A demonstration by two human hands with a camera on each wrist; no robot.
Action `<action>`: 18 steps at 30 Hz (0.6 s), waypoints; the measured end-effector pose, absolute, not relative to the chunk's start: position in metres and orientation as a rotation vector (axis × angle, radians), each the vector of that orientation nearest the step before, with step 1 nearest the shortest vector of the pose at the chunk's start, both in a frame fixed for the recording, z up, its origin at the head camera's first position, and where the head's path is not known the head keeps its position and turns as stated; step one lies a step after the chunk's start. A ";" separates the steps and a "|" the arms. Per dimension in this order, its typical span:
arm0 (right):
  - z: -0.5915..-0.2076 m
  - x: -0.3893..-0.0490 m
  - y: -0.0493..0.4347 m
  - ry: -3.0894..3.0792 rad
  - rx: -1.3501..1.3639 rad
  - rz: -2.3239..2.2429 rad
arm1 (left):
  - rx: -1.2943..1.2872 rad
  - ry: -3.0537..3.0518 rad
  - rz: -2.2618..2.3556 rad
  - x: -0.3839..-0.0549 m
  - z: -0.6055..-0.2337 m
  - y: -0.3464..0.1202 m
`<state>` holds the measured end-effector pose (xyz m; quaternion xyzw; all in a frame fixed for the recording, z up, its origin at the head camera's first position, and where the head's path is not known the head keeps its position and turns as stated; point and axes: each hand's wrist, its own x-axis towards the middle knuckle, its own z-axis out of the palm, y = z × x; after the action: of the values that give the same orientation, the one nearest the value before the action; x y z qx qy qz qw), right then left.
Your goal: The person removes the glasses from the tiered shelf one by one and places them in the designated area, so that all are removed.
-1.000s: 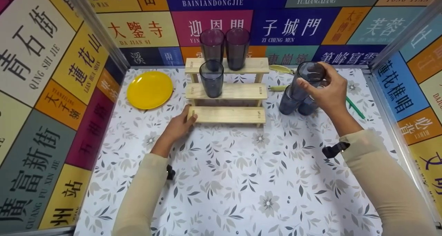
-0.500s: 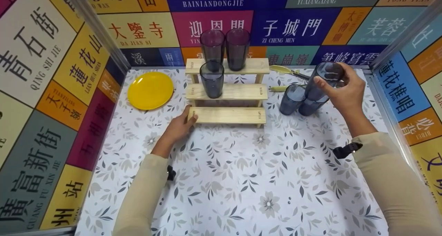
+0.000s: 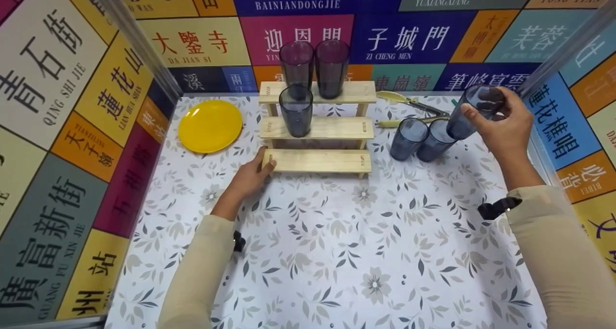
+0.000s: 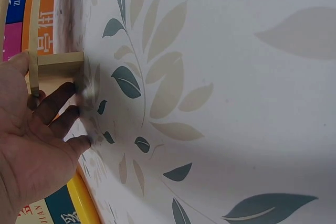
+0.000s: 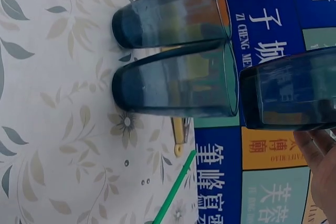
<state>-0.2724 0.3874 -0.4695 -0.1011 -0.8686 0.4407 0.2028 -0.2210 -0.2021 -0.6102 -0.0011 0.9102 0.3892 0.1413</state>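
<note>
My right hand [image 3: 511,127] holds a blue-grey drinking glass [image 3: 469,120] by its upper part, fingers round one side and thumb on the other. The glass is tilted and raised; in the right wrist view its base shows above the rims of two similar glasses [image 5: 173,14] that stand side by side on the table. My left hand [image 3: 251,172] grips the left end of the lowest step of a three-step wooden rack [image 3: 317,160], thumb on top. Another blue-grey glass [image 3: 296,117] stands on the middle step. Two purple-tinted glasses [image 3: 332,71] are on the top step.
A yellow plate [image 3: 210,126] lies left of the rack. Tongs with yellow tips [image 3: 394,97] lie behind the standing glasses. In the right wrist view a green stick [image 5: 176,186] lies near them. Printed panels [image 3: 298,31] wall the flower-patterned table [image 3: 313,252] at the back and sides.
My right hand has carried its glass rightward, from over the two standing glasses to beside them, and the tongs behind show more. My left hand has stayed on the rack.
</note>
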 end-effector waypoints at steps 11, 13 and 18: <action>-0.464 -0.270 0.403 -2.384 -0.373 1.277 | -0.004 2.608 1.114 -0.221 -0.609 -0.202; -0.465 -0.270 0.407 -2.386 -0.406 1.275 | -0.003 2.610 1.118 -0.221 -0.608 -0.201; -0.471 -0.271 0.418 -2.397 -0.458 1.280 | 0.011 2.620 1.130 -0.221 -0.608 -0.201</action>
<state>-0.2711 0.4178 -0.4709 -0.1630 -0.8537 0.4558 0.1919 -0.2208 -0.2010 -0.6077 0.0038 0.9087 0.3920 0.1435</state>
